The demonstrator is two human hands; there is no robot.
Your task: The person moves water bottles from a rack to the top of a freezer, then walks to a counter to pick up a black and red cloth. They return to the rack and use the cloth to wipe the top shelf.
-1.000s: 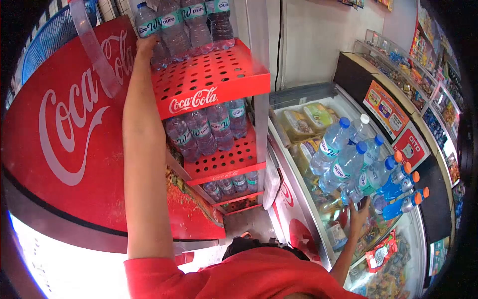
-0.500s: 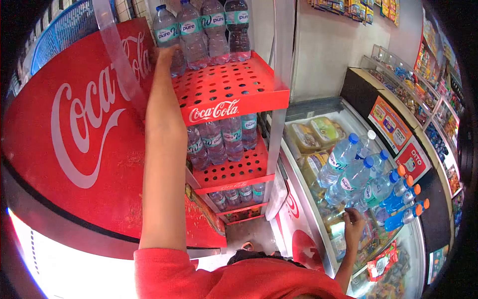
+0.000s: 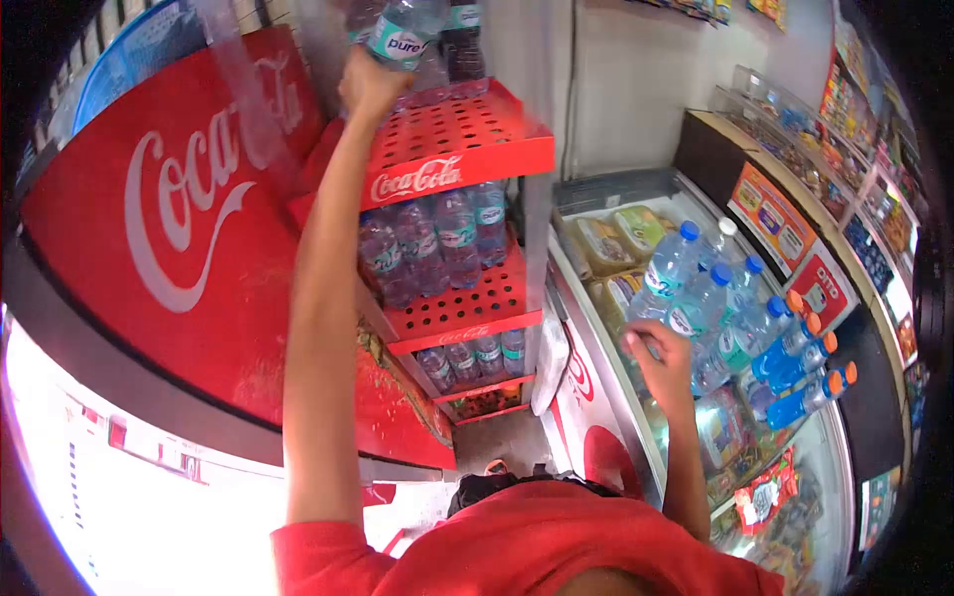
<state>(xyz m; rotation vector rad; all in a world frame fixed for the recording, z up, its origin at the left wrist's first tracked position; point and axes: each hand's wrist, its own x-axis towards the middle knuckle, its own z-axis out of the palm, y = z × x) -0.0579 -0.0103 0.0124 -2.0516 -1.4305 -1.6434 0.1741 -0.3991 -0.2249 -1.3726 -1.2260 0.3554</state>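
Observation:
My left hand (image 3: 370, 83) is wrapped round a clear water bottle (image 3: 404, 38) with a teal and white label. That bottle tilts above the top red shelf (image 3: 447, 134) of the Coca-Cola rack, partly in front of other bottles; its top is cut off by the frame. Above the freezer, my right hand (image 3: 664, 363) has its fingers loosely bent and apart, with nothing visible in them. It is close to a group of standing bottles, among them a blue-capped water bottle (image 3: 668, 260) and blue drinks with orange caps (image 3: 810, 399).
Lower rack shelves hold rows of water bottles (image 3: 457, 238). A large red Coca-Cola panel (image 3: 214, 189) stands at left. At right, the glass-topped freezer (image 3: 636, 452) contains tubs and a red packet (image 3: 767, 494); a counter with signs (image 3: 770, 223) runs behind it.
My left hand has drawn a bottle away from its place on the top shelf, moving right and up. My right hand has risen left and its fingers have spread. The view has shifted slightly.

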